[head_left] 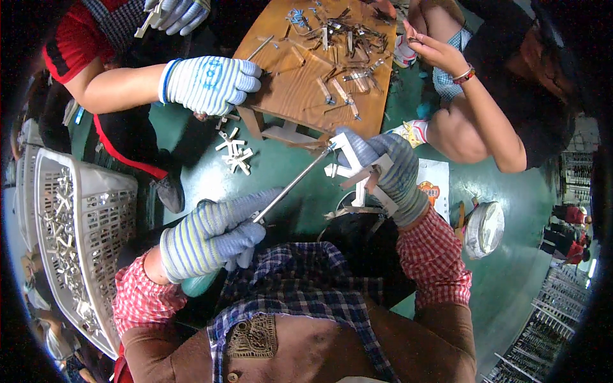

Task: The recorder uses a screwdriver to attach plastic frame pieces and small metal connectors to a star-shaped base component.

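My left hand (214,236), in a striped knit glove, is closed around a tool with a slim metal shaft (297,180). Its green rounded end (199,285) shows below that hand. The shaft slants up and right, its tip at a white angular branched part (348,152). My gloved right hand (399,169) grips this part, its fingers bent over the top. Whether the tip touches the part or is just beside it, I cannot tell. More pale and brownish pieces (370,185) show at the right palm, partly hidden by the glove.
A wooden stool-like table (287,70) bears several loose metal pieces. White branched parts (236,152) lie on the green floor. At left stands a white basket (115,210) of similar parts. A co-worker's gloved hand (211,83) and another's bare hand (437,51) are across from me. A round lidded container (483,230) stands right.
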`<state>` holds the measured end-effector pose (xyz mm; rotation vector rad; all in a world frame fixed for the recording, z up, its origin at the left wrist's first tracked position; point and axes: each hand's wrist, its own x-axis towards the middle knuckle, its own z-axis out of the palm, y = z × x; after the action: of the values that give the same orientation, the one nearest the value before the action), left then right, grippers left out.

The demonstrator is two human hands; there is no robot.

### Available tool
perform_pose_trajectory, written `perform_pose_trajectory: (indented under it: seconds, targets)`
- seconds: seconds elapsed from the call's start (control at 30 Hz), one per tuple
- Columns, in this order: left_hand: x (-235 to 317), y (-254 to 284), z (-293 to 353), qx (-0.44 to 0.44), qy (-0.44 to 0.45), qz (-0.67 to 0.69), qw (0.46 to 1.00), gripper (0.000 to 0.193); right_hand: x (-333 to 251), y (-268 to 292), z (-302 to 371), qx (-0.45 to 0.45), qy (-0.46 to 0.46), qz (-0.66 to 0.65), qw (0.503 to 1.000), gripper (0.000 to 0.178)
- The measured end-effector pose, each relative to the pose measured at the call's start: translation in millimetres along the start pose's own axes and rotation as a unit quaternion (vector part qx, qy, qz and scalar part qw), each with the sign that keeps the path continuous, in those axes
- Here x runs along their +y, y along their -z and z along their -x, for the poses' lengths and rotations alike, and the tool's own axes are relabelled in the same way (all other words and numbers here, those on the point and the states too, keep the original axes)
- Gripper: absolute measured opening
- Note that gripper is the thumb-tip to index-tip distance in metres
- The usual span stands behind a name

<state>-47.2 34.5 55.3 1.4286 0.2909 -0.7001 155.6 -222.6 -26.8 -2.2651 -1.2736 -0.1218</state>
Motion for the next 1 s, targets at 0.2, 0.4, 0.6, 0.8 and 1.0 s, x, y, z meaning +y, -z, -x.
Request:
perform_pose_trajectory:
  seconds: [0.2,0.4,0.6,0.8,1.0]
  targets:
    - [-18,3,-8,0.052,-0.047,-0.033,0.997,0.045,-24,16,-14,0.020,0.122,0.173,0.977,0.045]
    - [-22,9,-14,0.065,-0.086,-0.032,0.994,0.038,-31,14,-15,0.039,0.128,0.214,0.967,0.025]
    - [-47,14,-25,0.153,-0.182,-0.182,0.954,0.033,-34,5,-9,0.013,0.070,0.155,0.985,0.011]
    - [-51,20,-34,0.168,-0.215,-0.226,0.935,0.034,-42,0,1,-0.092,0.049,0.161,0.982,0.019]
    - [-47,14,-32,0.158,-0.113,-0.267,0.944,0.035,-49,-2,1,-0.166,0.106,0.184,0.963,0.019]
